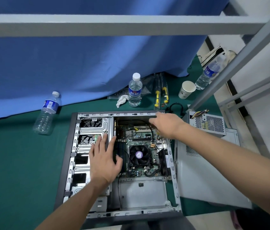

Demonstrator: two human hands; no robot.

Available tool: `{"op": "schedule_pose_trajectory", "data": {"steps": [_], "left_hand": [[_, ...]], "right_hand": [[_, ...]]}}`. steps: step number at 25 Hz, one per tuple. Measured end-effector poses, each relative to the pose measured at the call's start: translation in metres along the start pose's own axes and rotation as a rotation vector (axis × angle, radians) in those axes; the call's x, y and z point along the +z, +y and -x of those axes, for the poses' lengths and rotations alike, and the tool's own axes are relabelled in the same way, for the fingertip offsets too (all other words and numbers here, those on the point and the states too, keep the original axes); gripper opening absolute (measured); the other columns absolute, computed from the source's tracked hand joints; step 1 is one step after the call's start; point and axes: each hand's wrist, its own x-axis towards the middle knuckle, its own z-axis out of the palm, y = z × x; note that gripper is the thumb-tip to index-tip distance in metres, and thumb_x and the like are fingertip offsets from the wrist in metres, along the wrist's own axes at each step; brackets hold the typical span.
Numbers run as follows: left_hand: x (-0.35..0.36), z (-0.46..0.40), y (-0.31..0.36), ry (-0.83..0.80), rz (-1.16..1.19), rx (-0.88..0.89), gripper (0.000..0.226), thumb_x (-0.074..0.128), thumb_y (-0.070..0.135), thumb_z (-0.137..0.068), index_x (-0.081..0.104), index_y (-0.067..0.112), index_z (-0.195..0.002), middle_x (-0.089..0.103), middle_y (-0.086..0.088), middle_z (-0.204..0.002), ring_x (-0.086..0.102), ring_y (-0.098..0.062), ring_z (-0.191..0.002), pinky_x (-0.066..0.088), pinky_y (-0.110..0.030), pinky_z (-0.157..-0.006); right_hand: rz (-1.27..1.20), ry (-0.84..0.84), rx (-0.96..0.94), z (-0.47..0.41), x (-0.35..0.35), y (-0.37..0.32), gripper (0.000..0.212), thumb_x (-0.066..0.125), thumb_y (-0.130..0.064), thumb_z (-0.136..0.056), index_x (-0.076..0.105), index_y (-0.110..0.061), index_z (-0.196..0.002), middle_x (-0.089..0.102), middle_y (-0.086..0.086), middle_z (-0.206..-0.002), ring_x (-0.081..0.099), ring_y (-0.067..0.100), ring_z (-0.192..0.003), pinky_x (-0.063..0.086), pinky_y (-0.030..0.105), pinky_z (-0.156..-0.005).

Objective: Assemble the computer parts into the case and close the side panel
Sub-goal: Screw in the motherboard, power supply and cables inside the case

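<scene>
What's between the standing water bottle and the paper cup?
In the head view, two yellow-handled screwdrivers lie on the green table between the standing water bottle and the paper cup.

Open from above: case (74, 146) lying flat, side panel (205, 176) off, just beside on the right. Inside, bare floor (140, 193) near the front edge; fan (138, 155) and cables crowding the middle. Left hand (104, 161) spread over the drive cage (87, 130), right hand (165, 125) filling the far corner. Bottles (134, 90) and power supply (207, 123) ringing the far side.
</scene>
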Motion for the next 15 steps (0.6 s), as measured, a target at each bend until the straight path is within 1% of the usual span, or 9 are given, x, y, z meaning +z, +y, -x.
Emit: {"op": "schedule_pose_trajectory", "data": {"steps": [2,3,5,6,7,10,12,14,15], "left_hand": [[-0.004,0.0,0.002,-0.039,-0.004,0.002,0.078,0.039,0.051,-0.082,0.022,0.029,-0.155,0.018,-0.005,-0.162,0.01,-0.023,-0.15,0.014,-0.049,-0.121],[-0.007,0.001,0.002,-0.072,-0.016,0.007,0.082,0.037,0.054,-0.082,0.014,0.029,-0.157,0.012,-0.005,-0.164,0.005,-0.023,-0.151,0.01,-0.049,-0.122],[-0.015,-0.001,-0.001,-0.151,-0.055,0.04,0.09,0.033,0.061,-0.082,-0.007,0.03,-0.157,-0.003,-0.004,-0.165,-0.005,-0.023,-0.151,0.001,-0.047,-0.121],[-0.021,-0.004,-0.005,-0.206,-0.074,0.072,0.093,0.032,0.065,-0.082,-0.016,0.031,-0.154,-0.01,-0.004,-0.165,-0.009,-0.023,-0.151,-0.002,-0.046,-0.12],[-0.028,-0.006,-0.01,-0.266,-0.094,0.114,0.098,0.035,0.069,-0.083,-0.021,0.031,-0.152,-0.015,-0.004,-0.164,-0.012,-0.023,-0.15,-0.004,-0.045,-0.119],[-0.058,-0.023,-0.023,-0.545,-0.12,0.225,0.13,0.063,0.076,-0.072,-0.026,0.023,-0.15,-0.028,-0.003,-0.159,-0.018,-0.024,-0.149,-0.005,-0.045,-0.12],[-0.072,-0.032,-0.025,-0.691,-0.21,0.268,0.15,0.081,0.066,-0.06,-0.028,0.016,-0.149,-0.034,-0.004,-0.157,-0.021,-0.025,-0.148,-0.001,-0.044,-0.123],[-0.072,-0.031,-0.019,-0.708,-0.361,0.29,0.155,0.087,0.057,-0.058,-0.032,0.011,-0.147,-0.038,-0.008,-0.154,-0.024,-0.028,-0.146,-0.003,-0.042,-0.122],[-0.07,-0.029,-0.014,-0.7,-0.426,0.284,0.155,0.087,0.054,-0.059,-0.033,0.009,-0.145,-0.039,-0.011,-0.153,-0.025,-0.03,-0.146,-0.003,-0.044,-0.122]], "right_hand": [[0.058,0.042,0.107,0.005,0.007,-0.002,0.024,0.042,-0.025,-0.105,0.049,-0.015,-0.126,0.059,0.011,-0.114,0.063,0.029,-0.094,0.054,0.039,-0.069],[0.059,-0.012,0.145,0.006,0.006,-0.004,0.028,0.039,-0.026,-0.106,0.045,-0.015,-0.132,0.055,0.013,-0.123,0.061,0.031,-0.099,0.053,0.039,-0.068],[-0.017,-0.143,0.171,0.001,0.0,-0.006,0.046,0.043,-0.015,-0.104,0.028,-0.016,-0.147,0.025,0.021,-0.151,0.057,0.034,-0.107,0.051,0.039,-0.067],[-0.074,-0.179,0.153,0.0,-0.003,-0.005,0.058,0.045,-0.004,-0.099,0.021,-0.015,-0.15,0.01,0.02,-0.156,0.056,0.034,-0.101,0.049,0.036,-0.065],[-0.12,-0.182,0.122,0.002,-0.007,-0.003,0.065,0.045,0.004,-0.093,0.02,-0.014,-0.15,0.007,0.019,-0.157,0.055,0.029,-0.089,0.045,0.034,-0.061],[-0.069,-0.082,0.061,0.013,-0.002,0.001,0.057,0.042,0.01,-0.086,0.035,-0.014,-0.138,0.035,0.02,-0.141,0.051,0.026,-0.076,0.043,0.036,-0.059],[-0.017,-0.027,0.073,0.017,0.004,-0.001,0.042,0.046,0.003,-0.091,0.043,-0.014,-0.129,0.052,0.014,-0.118,0.054,0.026,-0.075,0.047,0.037,-0.06],[0.021,-0.016,0.153,0.015,0.004,-0.006,0.019,0.051,-0.026,-0.1,0.052,-0.011,-0.112,0.054,0.005,-0.094,0.053,0.024,-0.074,0.048,0.036,-0.063],[0.037,-0.033,0.199,0.013,0.004,-0.009,0.034,0.048,-0.043,-0.1,0.054,-0.01,-0.098,0.055,0.003,-0.089,0.053,0.022,-0.072,0.047,0.034,-0.062]]}}
